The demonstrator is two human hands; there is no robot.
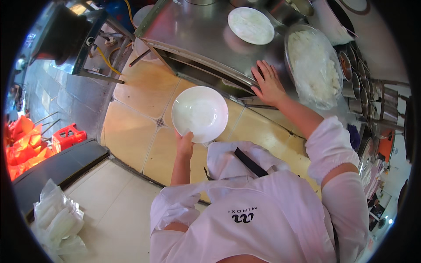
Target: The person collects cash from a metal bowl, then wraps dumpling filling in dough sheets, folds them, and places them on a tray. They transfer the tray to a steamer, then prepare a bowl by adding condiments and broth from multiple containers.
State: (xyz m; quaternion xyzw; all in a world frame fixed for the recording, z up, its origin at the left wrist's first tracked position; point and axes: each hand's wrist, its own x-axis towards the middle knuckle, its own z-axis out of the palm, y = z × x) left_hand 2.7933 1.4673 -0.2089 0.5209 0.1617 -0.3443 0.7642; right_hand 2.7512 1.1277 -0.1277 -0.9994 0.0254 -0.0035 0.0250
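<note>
My left hand (185,144) grips the near rim of a white bowl (200,113), thumb over the edge. The bowl is held above the tiled floor and its inside looks bare. My right hand (270,83) rests on the front edge of a stainless steel counter (197,36), fingers apart and holding nothing. Beyond it on the counter sits a white oval plate (251,25) with pale, translucent contents that I cannot make out. To the right of that hand is a metal tray (289,49) of whitish food pieces (314,62) under clear plastic film.
Metal pots (292,11) and a white bucket (332,23) stand at the counter's back right. Several steel containers (353,85) line the right side. A metal stove frame (98,42) with a yellow hose stands left. Plastic bags (59,213) and a red stool (69,136) are lower left.
</note>
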